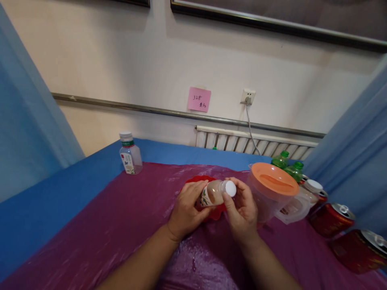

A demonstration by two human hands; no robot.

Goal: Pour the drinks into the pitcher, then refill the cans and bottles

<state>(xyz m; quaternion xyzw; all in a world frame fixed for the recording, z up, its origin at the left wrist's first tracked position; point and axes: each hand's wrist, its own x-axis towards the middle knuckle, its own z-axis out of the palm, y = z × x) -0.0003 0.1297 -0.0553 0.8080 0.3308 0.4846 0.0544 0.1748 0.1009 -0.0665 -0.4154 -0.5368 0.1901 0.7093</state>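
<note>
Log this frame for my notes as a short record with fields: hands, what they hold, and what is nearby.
left hand: left hand wraps the body of a small bottle
right hand: right hand grips the bottle's white cap
bottle pose: tilted, cap toward the right
under bottle: red dish
right of hands: pitcher with orange lid, green bottles, red cans
far left: second small bottle, upright
surface: purple sheet on blue cloth

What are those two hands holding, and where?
A small bottle: the left hand grips its body, the right hand pinches its white cap.
</note>
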